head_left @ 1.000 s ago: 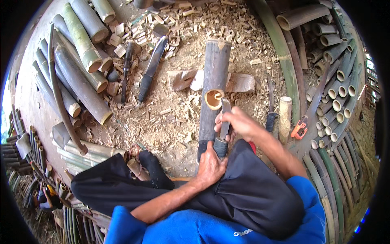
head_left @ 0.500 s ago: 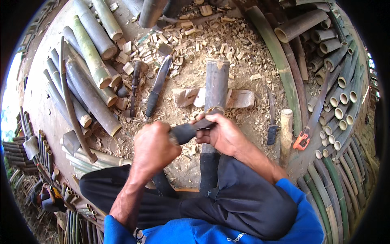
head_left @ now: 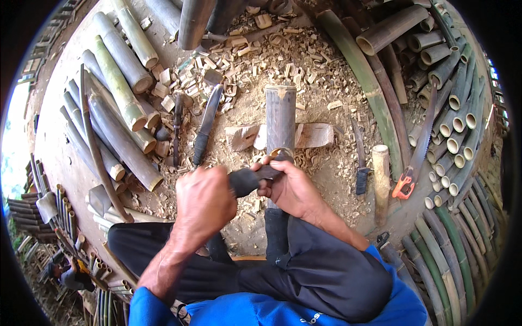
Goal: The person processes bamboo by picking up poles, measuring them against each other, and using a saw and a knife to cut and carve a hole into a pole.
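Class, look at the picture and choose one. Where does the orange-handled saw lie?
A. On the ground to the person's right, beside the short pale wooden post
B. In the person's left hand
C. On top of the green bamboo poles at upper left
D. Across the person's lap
A: the orange-handled saw lies on the ground at right, next to the pale wooden post, away from both hands.

The dirt ground (head_left: 326,179) is strewn with bamboo chips (head_left: 255,60) around a bamboo section (head_left: 280,117) lying across a flat wood block (head_left: 318,135). Left of that section lie a long knife (head_left: 206,127) and cut bamboo poles (head_left: 117,92); right of it, a sheathed blade (head_left: 360,157), a short log (head_left: 380,179) and a saw (head_left: 416,152).
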A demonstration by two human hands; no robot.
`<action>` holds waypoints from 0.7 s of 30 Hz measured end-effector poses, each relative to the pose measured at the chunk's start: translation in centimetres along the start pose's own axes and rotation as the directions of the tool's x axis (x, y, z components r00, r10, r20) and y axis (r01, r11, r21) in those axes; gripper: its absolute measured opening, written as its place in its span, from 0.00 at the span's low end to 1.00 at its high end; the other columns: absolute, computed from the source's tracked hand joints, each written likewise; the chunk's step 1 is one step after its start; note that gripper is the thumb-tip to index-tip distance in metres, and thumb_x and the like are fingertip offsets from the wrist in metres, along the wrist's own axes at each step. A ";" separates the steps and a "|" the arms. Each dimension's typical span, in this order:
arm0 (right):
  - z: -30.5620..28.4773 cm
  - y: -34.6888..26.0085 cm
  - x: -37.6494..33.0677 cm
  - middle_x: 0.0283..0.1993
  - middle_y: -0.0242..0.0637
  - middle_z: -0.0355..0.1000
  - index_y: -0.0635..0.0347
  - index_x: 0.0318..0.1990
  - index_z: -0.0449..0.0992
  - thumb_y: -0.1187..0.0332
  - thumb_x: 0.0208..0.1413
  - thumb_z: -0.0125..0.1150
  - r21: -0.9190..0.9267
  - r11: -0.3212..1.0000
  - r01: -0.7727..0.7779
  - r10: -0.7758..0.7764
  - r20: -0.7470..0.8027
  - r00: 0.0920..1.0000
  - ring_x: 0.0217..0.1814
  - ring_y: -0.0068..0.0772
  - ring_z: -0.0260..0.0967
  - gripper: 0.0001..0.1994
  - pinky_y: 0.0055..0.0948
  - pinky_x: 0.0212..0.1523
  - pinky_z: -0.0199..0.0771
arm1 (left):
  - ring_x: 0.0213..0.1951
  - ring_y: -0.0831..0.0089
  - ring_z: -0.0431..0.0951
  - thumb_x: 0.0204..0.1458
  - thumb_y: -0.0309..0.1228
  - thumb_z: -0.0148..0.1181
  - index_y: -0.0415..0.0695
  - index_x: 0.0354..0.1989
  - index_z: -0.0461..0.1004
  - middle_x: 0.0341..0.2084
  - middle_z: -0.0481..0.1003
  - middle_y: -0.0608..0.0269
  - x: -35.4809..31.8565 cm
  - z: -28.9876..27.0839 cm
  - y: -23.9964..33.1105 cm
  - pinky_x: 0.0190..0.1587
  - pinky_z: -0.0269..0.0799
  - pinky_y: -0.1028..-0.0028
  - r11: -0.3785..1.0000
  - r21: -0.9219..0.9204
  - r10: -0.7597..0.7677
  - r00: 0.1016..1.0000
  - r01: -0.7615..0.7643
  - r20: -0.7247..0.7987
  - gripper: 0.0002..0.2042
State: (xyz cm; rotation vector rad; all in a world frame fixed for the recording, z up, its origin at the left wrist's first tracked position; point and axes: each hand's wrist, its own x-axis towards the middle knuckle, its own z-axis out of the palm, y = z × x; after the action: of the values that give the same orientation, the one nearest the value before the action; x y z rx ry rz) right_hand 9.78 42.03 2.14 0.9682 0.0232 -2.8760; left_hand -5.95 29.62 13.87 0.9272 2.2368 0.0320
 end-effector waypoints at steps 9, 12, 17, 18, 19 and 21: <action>1.2 1.7 -0.1 0.44 0.49 0.78 0.62 0.49 0.71 0.69 0.68 0.51 -0.380 0.925 0.020 -0.114 -0.227 0.967 0.33 0.34 0.77 0.08 0.36 0.34 0.85 | 0.30 0.53 0.83 0.39 0.27 0.67 0.39 0.31 0.77 0.23 0.80 0.50 -2.2 7.8 -4.1 0.35 0.78 0.57 0.922 -0.382 -0.073 0.997 0.059 -0.021 0.10; 0.6 1.4 0.5 0.47 0.48 0.79 0.63 0.50 0.72 0.69 0.69 0.51 -0.229 0.973 0.008 -0.042 -0.143 0.989 0.36 0.38 0.79 0.09 0.42 0.39 0.87 | 0.29 0.53 0.84 0.36 0.28 0.69 0.39 0.30 0.82 0.23 0.81 0.48 -1.2 6.1 -4.0 0.35 0.80 0.58 0.935 -0.305 -0.173 0.984 0.180 0.048 0.11; -0.9 2.2 1.0 0.59 0.41 0.75 0.54 0.53 0.73 0.67 0.71 0.49 0.302 0.947 0.112 -0.134 0.051 0.990 0.44 0.35 0.77 0.09 0.44 0.53 0.82 | 0.31 0.59 0.83 0.47 0.24 0.64 0.40 0.28 0.77 0.25 0.80 0.55 2.8 -1.1 0.4 0.35 0.75 0.60 0.887 0.382 0.346 0.921 -0.259 -0.179 0.02; -0.9 2.3 0.9 0.59 0.41 0.75 0.54 0.53 0.73 0.67 0.71 0.49 0.302 0.947 0.109 -0.130 0.049 0.990 0.44 0.35 0.77 0.09 0.44 0.53 0.82 | 0.31 0.61 0.82 0.48 0.24 0.63 0.40 0.29 0.77 0.25 0.80 0.57 3.0 -0.8 1.3 0.36 0.74 0.62 0.783 0.538 0.450 0.881 -0.312 -0.146 0.02; -0.8 2.4 0.8 0.58 0.41 0.75 0.54 0.52 0.73 0.65 0.71 0.49 0.299 0.947 0.114 -0.129 0.029 0.991 0.44 0.34 0.76 0.10 0.44 0.52 0.82 | 0.30 0.64 0.82 0.49 0.23 0.62 0.42 0.31 0.77 0.25 0.79 0.60 2.7 -0.9 1.0 0.36 0.73 0.64 0.767 0.542 0.515 0.834 -0.344 -0.199 0.02; 0.0 2.3 0.3 0.56 0.40 0.77 0.53 0.48 0.73 0.61 0.70 0.48 0.133 0.985 0.110 -0.096 -0.106 0.990 0.44 0.33 0.76 0.10 0.45 0.50 0.82 | 0.28 0.58 0.81 0.46 0.24 0.64 0.42 0.30 0.75 0.24 0.78 0.56 1.6 1.4 -2.0 0.34 0.74 0.59 0.926 0.246 0.348 0.902 -0.288 -0.255 0.04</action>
State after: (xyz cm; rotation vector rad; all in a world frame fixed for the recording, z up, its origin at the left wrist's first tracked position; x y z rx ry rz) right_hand 9.80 39.75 1.99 1.1670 -0.1234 -2.9537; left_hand -7.16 28.82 11.30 1.4831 2.3620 0.0995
